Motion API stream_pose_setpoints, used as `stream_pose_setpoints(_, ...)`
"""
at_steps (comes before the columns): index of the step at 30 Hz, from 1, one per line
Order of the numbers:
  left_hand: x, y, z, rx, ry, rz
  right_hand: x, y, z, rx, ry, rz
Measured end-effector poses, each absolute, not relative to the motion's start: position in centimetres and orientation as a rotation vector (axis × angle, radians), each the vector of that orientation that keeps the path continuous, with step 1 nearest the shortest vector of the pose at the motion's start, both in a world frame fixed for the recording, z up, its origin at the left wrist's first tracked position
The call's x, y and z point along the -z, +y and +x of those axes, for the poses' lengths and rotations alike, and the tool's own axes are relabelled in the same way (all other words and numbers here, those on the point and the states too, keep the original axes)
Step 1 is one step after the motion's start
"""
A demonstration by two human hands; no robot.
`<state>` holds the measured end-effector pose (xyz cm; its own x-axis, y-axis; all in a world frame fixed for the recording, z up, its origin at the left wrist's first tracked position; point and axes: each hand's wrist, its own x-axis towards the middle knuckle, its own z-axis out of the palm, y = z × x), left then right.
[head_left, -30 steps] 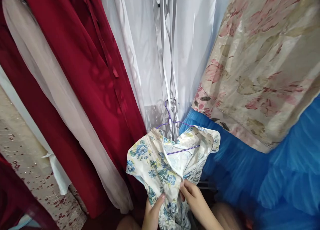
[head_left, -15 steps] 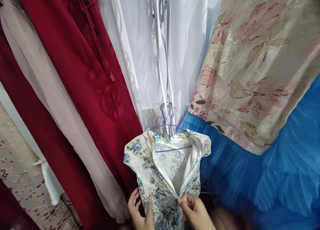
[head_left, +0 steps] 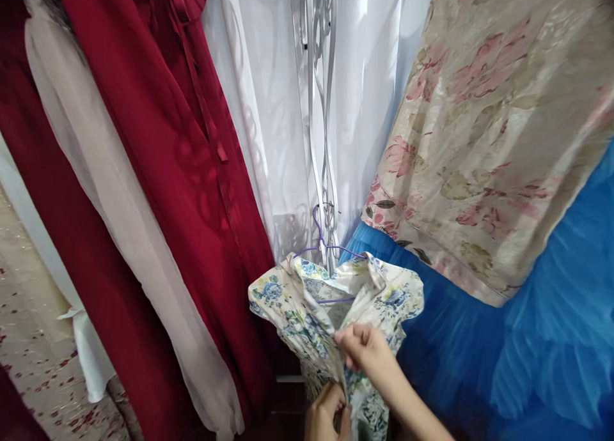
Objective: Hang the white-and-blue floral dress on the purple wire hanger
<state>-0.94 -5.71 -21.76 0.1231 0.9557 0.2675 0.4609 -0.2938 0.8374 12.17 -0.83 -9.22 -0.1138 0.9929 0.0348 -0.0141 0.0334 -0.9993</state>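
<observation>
A white dress with blue flowers (head_left: 271,294) hangs on a purple wire hanger (head_left: 320,238), its zipped opening facing me. At the bottom of the V-shaped opening, my right hand (head_left: 367,348) pinches the zipper with thumb and forefinger; the pull itself is hidden by the fingertips. Lower down, my left hand (head_left: 329,410) is closed on the dress fabric beside the zip line. The cloth between the hands is drawn taut, and the waist looks gathered.
White metal scrollwork (head_left: 319,108) stands behind the hanger before white cloth (head_left: 283,108). Dark red dresses (head_left: 158,172) and a pale sheer one (head_left: 119,192) hang left. On the right are a beige floral dress (head_left: 460,147) and blue ruffled tulle (head_left: 542,339).
My right hand has moved up with the zipper, and the neck opening has narrowed. My left hand has shifted from the dress's left side to the middle, closing on the fabric.
</observation>
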Motion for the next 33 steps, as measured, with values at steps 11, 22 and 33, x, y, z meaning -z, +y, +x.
stream_pose_setpoints(11, 16.3, -5.3, -0.3, -0.663, 1.330, 2.072, -1.0, 3.4, 12.1, -1.104, -1.256, -0.911)
stream_pose_setpoints(22, -0.6, 2.8, -3.0, -1.435, 1.200, 2.284, 0.5, 2.3, 12.6, -1.027, -1.413, -0.931)
stream_pose_setpoints(33, -0.8, 6.0, -7.2, -2.017, 1.283, 1.677, 7.8, 4.0, 12.3, -1.004, -1.541, -1.119)
